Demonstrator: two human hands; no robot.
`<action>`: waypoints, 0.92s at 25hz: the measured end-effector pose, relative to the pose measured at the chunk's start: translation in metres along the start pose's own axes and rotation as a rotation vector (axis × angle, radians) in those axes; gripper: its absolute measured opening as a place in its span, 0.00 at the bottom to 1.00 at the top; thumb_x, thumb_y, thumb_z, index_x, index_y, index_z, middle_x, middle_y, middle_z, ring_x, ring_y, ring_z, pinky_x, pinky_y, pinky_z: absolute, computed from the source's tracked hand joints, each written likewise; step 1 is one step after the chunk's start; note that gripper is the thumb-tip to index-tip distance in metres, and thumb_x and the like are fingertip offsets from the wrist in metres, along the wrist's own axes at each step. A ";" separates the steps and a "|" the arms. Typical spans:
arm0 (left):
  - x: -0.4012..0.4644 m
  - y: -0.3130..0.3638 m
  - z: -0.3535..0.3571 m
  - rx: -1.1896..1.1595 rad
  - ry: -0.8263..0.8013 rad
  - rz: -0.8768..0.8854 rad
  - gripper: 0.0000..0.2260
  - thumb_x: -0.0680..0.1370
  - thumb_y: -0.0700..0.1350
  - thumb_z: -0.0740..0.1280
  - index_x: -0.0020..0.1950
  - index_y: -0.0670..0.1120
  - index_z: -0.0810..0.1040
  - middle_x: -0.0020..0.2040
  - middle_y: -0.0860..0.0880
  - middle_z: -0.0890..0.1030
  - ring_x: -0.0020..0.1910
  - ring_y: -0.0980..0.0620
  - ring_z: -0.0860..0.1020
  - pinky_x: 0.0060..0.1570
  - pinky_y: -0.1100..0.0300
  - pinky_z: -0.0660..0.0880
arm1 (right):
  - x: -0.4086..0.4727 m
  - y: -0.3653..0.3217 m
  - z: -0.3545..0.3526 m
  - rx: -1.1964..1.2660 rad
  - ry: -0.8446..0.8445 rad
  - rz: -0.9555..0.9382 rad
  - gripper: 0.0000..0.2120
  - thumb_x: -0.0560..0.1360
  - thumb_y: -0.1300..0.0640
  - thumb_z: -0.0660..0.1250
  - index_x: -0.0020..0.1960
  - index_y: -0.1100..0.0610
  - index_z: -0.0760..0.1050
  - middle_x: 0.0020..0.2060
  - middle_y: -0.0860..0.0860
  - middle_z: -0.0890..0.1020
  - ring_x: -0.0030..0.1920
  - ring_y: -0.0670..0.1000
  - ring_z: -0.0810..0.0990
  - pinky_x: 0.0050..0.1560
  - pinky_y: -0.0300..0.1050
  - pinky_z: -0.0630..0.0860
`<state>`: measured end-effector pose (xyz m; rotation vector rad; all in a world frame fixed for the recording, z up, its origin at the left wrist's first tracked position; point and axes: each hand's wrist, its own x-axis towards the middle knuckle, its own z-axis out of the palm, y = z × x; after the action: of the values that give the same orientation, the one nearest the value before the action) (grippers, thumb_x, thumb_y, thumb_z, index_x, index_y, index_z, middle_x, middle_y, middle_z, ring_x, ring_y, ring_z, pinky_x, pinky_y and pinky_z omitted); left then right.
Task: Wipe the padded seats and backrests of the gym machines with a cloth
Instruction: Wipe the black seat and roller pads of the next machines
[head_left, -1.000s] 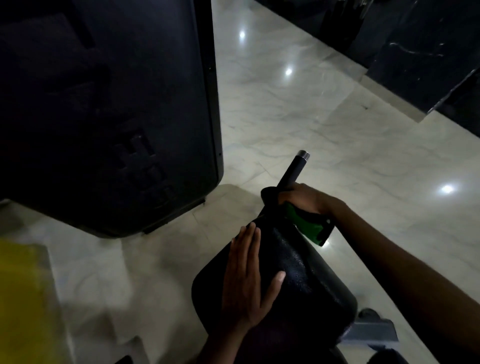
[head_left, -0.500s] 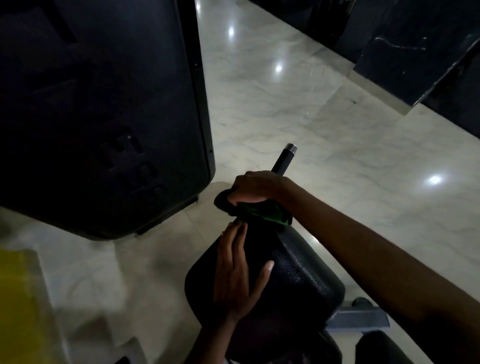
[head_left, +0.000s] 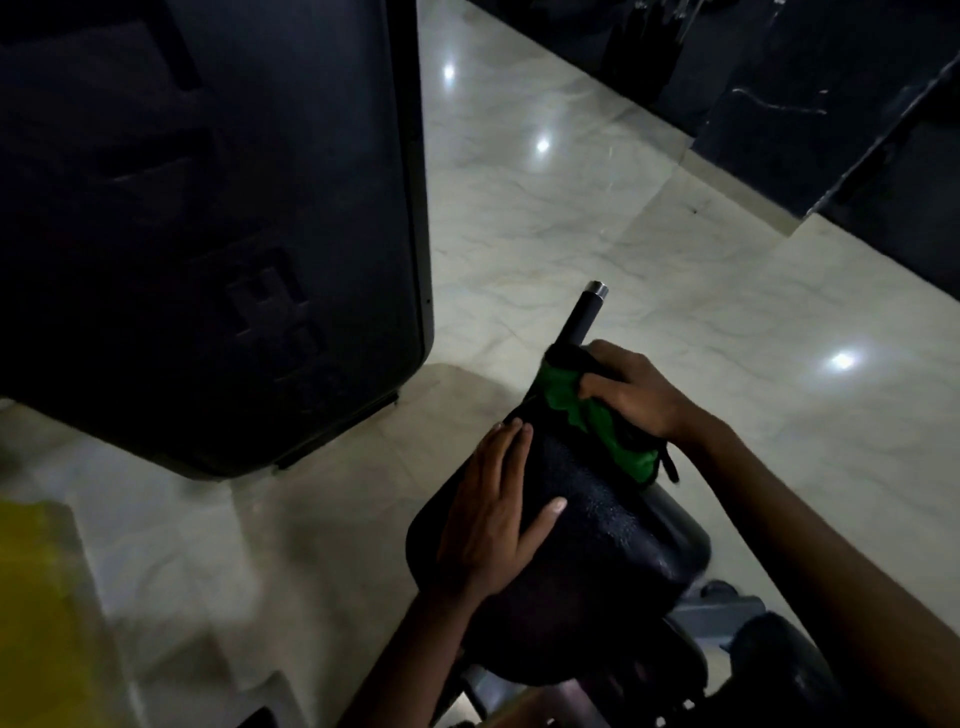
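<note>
A black padded seat (head_left: 597, 540) of a gym machine fills the lower middle of the head view. My left hand (head_left: 493, 509) lies flat on its left side, fingers straight and thumb spread. My right hand (head_left: 631, 392) grips a green and black cloth (head_left: 587, 415) and presses it on the seat's far end. A black handle bar (head_left: 582, 314) with a silver tip sticks out beyond the seat, just past the cloth.
A tall dark machine housing (head_left: 208, 218) stands on the left. Pale marble floor (head_left: 623, 218) spreads around the seat. Dark wall panels (head_left: 831, 104) run along the upper right. A yellow object (head_left: 31, 597) sits at the lower left. A grey frame part (head_left: 722, 608) shows under the seat.
My right hand moved the cloth from the seat's right edge to its far tip, then back a little to the right. My left hand stayed flat on the seat.
</note>
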<state>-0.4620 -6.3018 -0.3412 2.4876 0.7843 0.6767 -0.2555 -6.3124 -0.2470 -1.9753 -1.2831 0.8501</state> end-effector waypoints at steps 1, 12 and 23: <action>0.002 -0.005 -0.004 0.027 -0.017 0.052 0.30 0.80 0.58 0.58 0.74 0.38 0.62 0.73 0.42 0.64 0.73 0.45 0.62 0.72 0.55 0.59 | -0.023 0.008 -0.001 -0.027 0.060 -0.011 0.03 0.68 0.51 0.63 0.41 0.46 0.72 0.44 0.50 0.77 0.45 0.48 0.75 0.46 0.42 0.69; 0.046 -0.009 -0.007 0.090 -0.196 0.580 0.23 0.80 0.50 0.57 0.71 0.37 0.68 0.69 0.40 0.70 0.71 0.43 0.64 0.74 0.49 0.55 | -0.157 0.021 0.069 -0.675 0.689 0.122 0.26 0.68 0.42 0.61 0.59 0.57 0.77 0.54 0.57 0.77 0.45 0.59 0.75 0.42 0.51 0.74; 0.040 -0.015 0.009 0.136 -0.033 0.621 0.23 0.81 0.50 0.52 0.70 0.36 0.68 0.68 0.39 0.71 0.71 0.42 0.66 0.73 0.48 0.56 | -0.205 0.026 0.200 -0.006 1.145 0.151 0.31 0.64 0.53 0.65 0.67 0.53 0.64 0.67 0.57 0.61 0.70 0.49 0.61 0.70 0.47 0.62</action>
<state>-0.4338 -6.2681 -0.3436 2.8721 0.0221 0.7973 -0.4644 -6.4811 -0.3501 -2.0252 -0.4481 -0.2761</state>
